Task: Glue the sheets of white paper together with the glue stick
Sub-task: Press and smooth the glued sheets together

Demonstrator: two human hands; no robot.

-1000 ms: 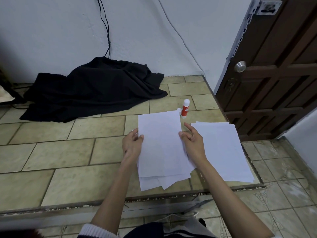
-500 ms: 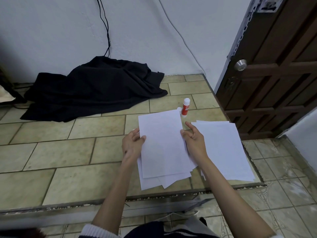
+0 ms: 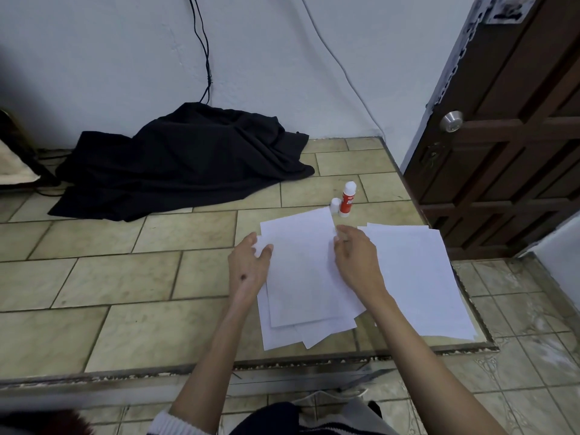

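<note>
A white sheet of paper lies over a loose pile of white sheets near the front edge of the tiled top. My left hand grips the sheet's left edge with the thumb on top. My right hand holds its right edge with curled fingers. A second stack of white sheets lies to the right, partly under my right wrist. The red and white glue stick stands upright just beyond the sheet's far right corner, with its white cap beside it.
A black cloth is heaped at the back against the white wall, with black cables hanging above it. A brown wooden door with a metal knob stands at the right. The tiled top ends at a front edge by my legs.
The sheet held between both hands has come down and flattened onto the pile. My right fingers have curled in at its edge. The glue stick has not moved.
</note>
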